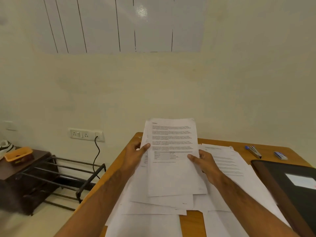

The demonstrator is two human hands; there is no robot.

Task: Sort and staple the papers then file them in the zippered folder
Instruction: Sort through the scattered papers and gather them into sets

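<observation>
I hold a loose sheaf of printed papers (172, 151) raised above the wooden desk (193, 219). My left hand (136, 153) grips its left edge, thumb on the top sheet. My right hand (203, 161) grips the right edge, thumb on the front too. The top sheet shows text paragraphs and a small table. Another printed sheet (227, 161) lies flat on the desk to the right. More blank-looking sheets (147, 223) lie spread near the front. The black zippered folder (294, 182) lies at the right edge. A stapler (254, 151) sits at the back right.
A small blue and white box (280, 155) lies beside the stapler. Left of the desk stand a black metal rack (68, 177) and a dark cabinet (22, 178) with an orange tray (18, 155). A wall socket (85, 134) with a black cable is behind.
</observation>
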